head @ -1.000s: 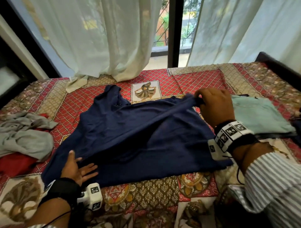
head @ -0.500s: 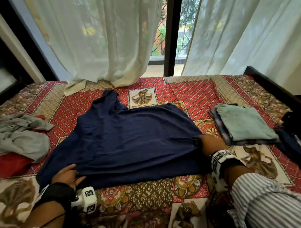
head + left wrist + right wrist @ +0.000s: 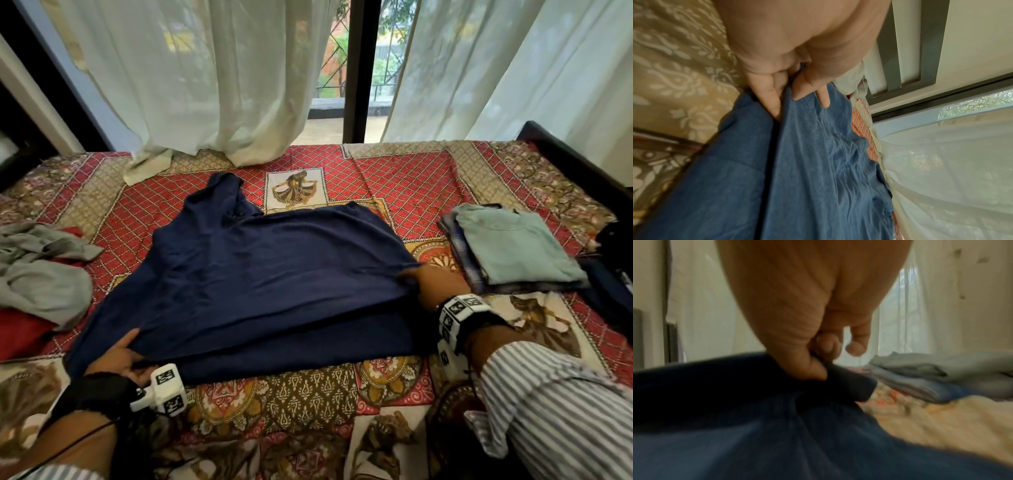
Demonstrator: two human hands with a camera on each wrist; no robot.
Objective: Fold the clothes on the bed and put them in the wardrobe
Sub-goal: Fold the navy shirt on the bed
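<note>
The bed with its red-and-gold patterned cover (image 3: 394,178) carries everything. At its centre lies the big navy-blue soft garment (image 3: 260,274), already doubled over, so the layers need lining up. Right of the garment sits a neat stack of folded clothes topped by pale green (image 3: 513,246) (kept aside for the wardrobe, I'd judge). My right hand (image 3: 435,284) pinches the garment's right edge; half a second ago it gripped there too. My left hand (image 3: 116,356) pinches the near-left corner, where earlier it only rested.

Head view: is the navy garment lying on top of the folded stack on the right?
No, the navy garment is spread mid-bed, apart from the folded stack, with bare bedspread between them.
</note>
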